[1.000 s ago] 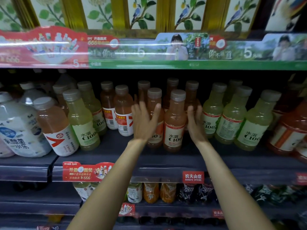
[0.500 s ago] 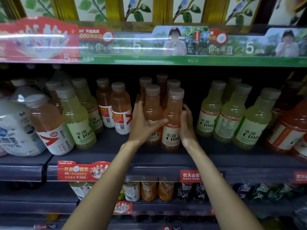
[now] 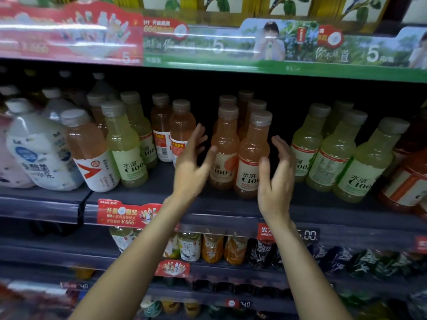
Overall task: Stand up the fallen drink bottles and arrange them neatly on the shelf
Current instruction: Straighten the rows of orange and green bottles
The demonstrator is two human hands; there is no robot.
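Observation:
Several orange drink bottles (image 3: 253, 155) stand upright in a tight cluster at the middle of the dark shelf (image 3: 221, 209). My left hand (image 3: 191, 162) hovers just left of the cluster, fingers spread, holding nothing. My right hand (image 3: 276, 179) is just right of the front bottle, fingers loosely bent, apart from it. More orange bottles (image 3: 181, 132) stand further left, and yellow-green bottles (image 3: 124, 146) lean among them. Yellow-green bottles (image 3: 332, 153) stand in rows at the right.
Large white bottles (image 3: 39, 148) lean at the far left, next to a tilted orange bottle (image 3: 91, 153). Red-orange bottles (image 3: 409, 181) sit at the far right. A promo banner (image 3: 208, 45) fronts the shelf above. Lower shelves hold more drinks (image 3: 212, 248).
Both hands pressed the orange bottles together into a cluster, then let go and drew back a little to either side. The camera moved closer and shifted right.

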